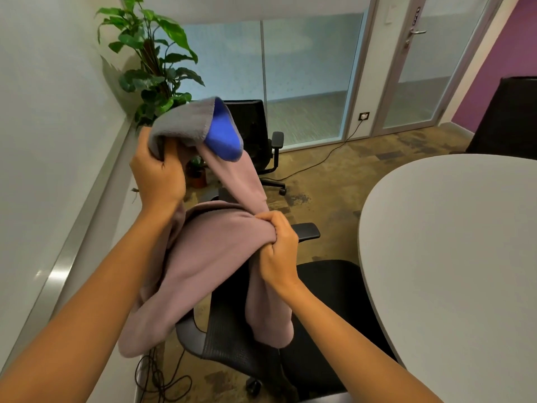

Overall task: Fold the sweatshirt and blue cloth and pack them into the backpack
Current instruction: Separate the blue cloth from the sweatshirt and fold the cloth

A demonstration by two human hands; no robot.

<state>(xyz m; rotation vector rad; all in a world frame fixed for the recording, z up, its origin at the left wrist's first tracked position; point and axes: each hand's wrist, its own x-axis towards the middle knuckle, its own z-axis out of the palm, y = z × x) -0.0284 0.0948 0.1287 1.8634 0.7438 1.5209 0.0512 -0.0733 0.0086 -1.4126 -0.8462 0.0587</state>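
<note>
Both bare forearms reach forward and up from the lower corners of the view. The left hand (158,173) is raised higher, back of the hand toward the camera, its fingers (142,146) curled tight around a gathered bunch of fabric. The right hand (277,245) sits lower and further right, fist clenched on another fold.

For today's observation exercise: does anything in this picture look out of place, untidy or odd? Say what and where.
The sweatshirt hangs bunched and unfolded between the left hand and right hand, above the office chair. The blue cloth is caught up inside it near the top. Loose cables tangle on the floor. No backpack is in view.
</note>
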